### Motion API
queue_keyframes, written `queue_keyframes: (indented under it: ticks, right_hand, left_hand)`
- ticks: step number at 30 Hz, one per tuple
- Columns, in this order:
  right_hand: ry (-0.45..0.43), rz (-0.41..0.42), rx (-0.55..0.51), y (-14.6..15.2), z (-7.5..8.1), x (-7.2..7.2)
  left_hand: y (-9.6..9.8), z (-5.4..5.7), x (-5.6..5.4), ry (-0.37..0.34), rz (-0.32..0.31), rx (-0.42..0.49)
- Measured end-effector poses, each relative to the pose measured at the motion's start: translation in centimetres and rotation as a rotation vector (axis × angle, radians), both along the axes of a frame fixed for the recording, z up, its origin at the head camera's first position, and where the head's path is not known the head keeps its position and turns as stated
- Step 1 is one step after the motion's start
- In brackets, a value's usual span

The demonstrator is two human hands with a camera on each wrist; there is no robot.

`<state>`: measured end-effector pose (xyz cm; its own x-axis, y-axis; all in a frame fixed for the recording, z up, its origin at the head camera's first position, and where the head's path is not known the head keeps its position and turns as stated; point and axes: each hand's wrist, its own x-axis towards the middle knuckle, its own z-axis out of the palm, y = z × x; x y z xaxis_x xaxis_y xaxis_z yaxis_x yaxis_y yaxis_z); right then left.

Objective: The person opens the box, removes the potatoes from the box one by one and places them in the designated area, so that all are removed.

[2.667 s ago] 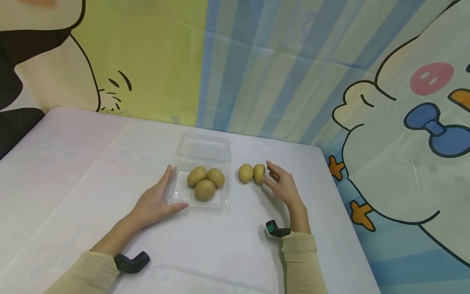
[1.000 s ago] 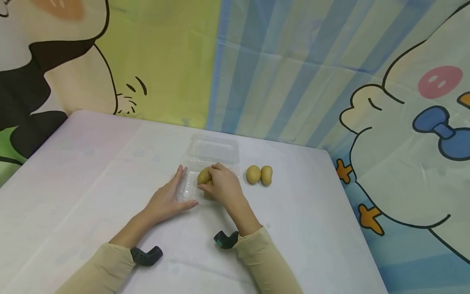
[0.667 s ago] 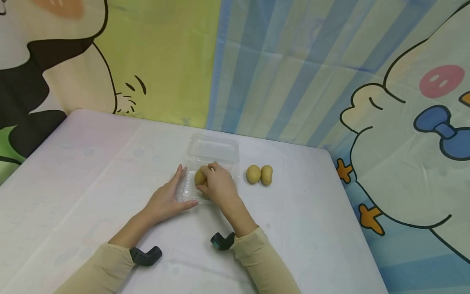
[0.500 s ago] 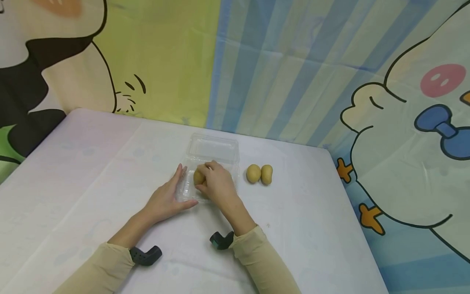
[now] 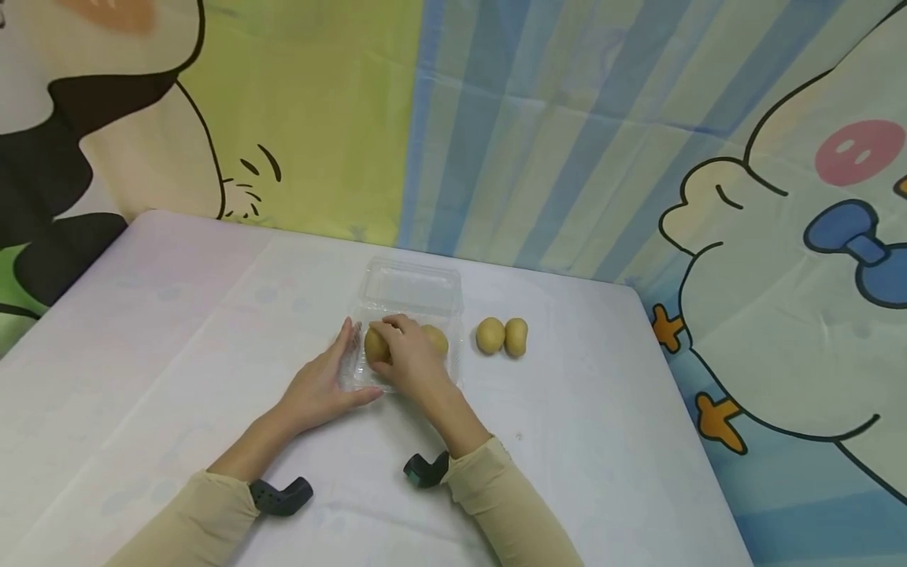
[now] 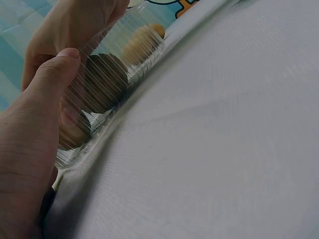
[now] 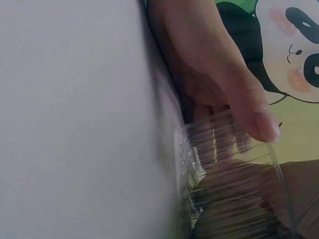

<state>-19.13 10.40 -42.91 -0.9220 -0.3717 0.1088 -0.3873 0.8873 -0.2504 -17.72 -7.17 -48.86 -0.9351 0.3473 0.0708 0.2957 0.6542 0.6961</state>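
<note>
A clear plastic clamshell box (image 5: 413, 285) lies on the table with its lid folded back. My left hand (image 5: 322, 386) spreads round its left front corner, fingers straight along the side and thumb at the front rim. Inside the box, my right hand (image 5: 416, 361) grips a yellow-brown potato (image 5: 375, 346) near the left wall. Another potato (image 5: 435, 339) shows to the right of that hand. The left wrist view, through the ridged wall, shows a darker potato (image 6: 104, 82) near the front, which the right hand covers in the head view.
Right of the box, a round potato (image 5: 490, 336) and a waisted potato (image 5: 516, 338) lie side by side on the white tablecloth (image 5: 581, 409). A cartoon-printed curtain (image 5: 538, 142) hangs behind the table. Each wrist carries a small black camera.
My right hand has moved left from beside the two outside potatoes into the box. There it has shifted the potato towards the left wall, uncovering the right one. My left hand stays at the box.
</note>
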Motion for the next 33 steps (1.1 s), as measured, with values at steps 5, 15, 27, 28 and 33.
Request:
queue_keyframes:
  ticks: [5,15,27,28,33]
  right_hand:
    - [-0.016,0.028,-0.022,0.0,-0.1,0.0]
    - [-0.056,0.053,0.001,0.2,-0.5,-0.7]
    - [-0.107,0.023,0.060,-0.3,-1.0,-1.4]
    - [-0.103,0.020,0.062,-0.3,-1.0,-1.4]
    - [-0.070,0.016,0.083,-0.5,-1.3,-1.6]
  left_hand:
    - [0.0,0.1,0.1,0.000,0.003,-0.007]
    - [0.1,0.1,0.1,0.006,-0.008,-0.012]
    - [0.3,0.2,0.0,0.001,-0.014,0.002]
    - [0.3,0.2,0.0,-0.001,-0.013,0.002]
    - [0.3,0.3,0.0,0.004,-0.009,-0.009]
